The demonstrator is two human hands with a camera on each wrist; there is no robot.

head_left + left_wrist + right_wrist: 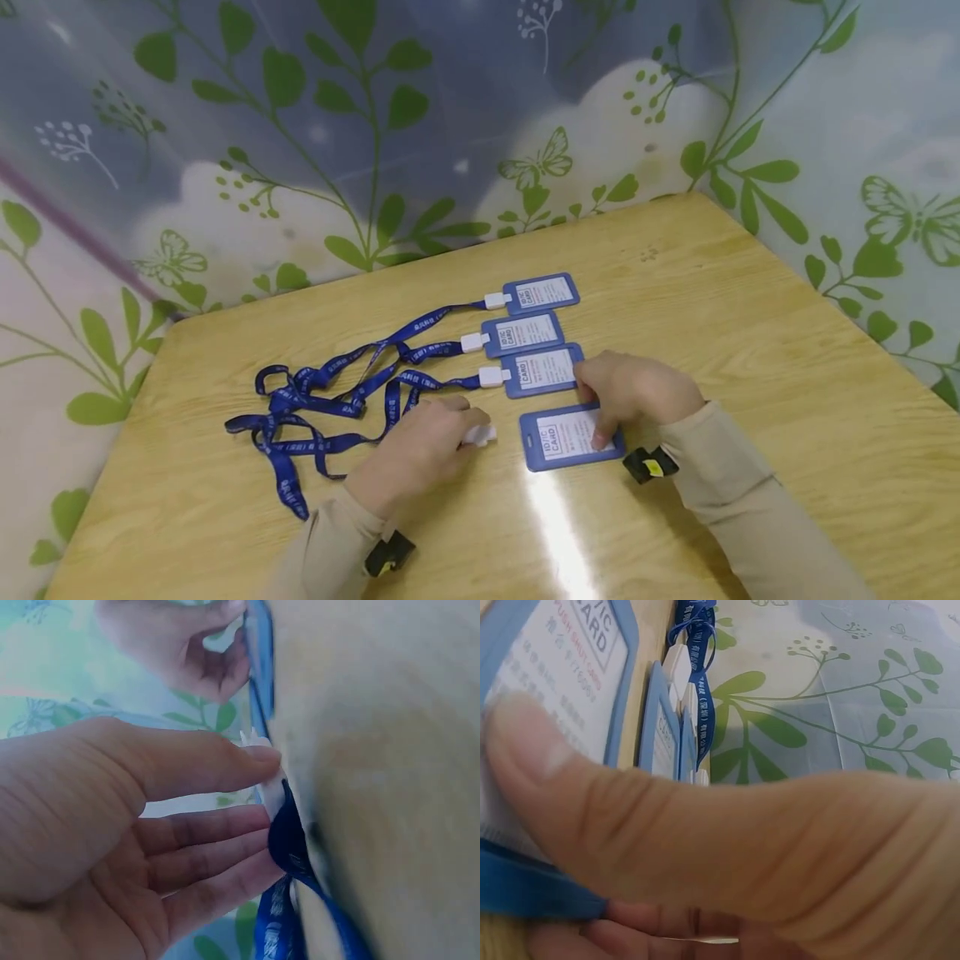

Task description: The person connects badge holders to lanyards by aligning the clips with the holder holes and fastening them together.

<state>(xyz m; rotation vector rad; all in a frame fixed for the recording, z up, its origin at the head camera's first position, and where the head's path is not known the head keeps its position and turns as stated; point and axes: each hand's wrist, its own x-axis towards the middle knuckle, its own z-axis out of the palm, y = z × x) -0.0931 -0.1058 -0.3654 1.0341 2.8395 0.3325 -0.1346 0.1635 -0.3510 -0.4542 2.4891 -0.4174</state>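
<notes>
Between thumb and fingers, my left hand (420, 446) pinches the white plastic clip (481, 434) of a blue lanyard (289, 836). My right hand (641, 389) grips the right end of a blue ID card holder (564, 437), with the thumb (536, 746) on its face and the fingers partly hidden by the edge. This holder has a slot at its left end, which faces the clip across a small gap. Just beyond it lies another card holder (542, 370), joined to its lanyard by a white clip (491, 377).
Two more card holders, a middle one (522, 332) and a far one (542, 292), lie farther back with clips attached. Their blue lanyards (345, 367) tangle at the left of the wooden table (787, 400). A leaf-patterned wall covering (450, 167) borders the table's back.
</notes>
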